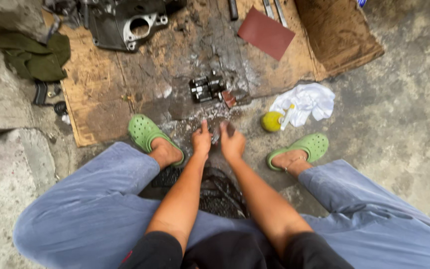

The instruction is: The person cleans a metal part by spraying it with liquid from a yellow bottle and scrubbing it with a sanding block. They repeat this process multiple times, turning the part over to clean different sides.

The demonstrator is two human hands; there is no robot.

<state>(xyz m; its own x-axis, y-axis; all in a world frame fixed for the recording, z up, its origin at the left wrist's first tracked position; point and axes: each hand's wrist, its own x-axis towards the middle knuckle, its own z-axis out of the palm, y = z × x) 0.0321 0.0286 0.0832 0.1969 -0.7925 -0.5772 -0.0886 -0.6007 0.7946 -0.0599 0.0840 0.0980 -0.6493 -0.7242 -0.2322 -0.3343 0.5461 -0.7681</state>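
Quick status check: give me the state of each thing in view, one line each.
Left hand: closed on one side of a small dark part.
Right hand: grips the part's other side.
Metal block: lying on the cardboard, untouched.
Sandpaper sheet: flat on the cardboard.
White rag: crumpled on the floor.
Yellow bottle: on its side by the rag.
Engine cover: lying flat.

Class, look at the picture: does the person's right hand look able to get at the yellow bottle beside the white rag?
Probably yes. The right hand is just left of the yellow bottle, with only bare floor between; however, both hands are busy with a small dark part.
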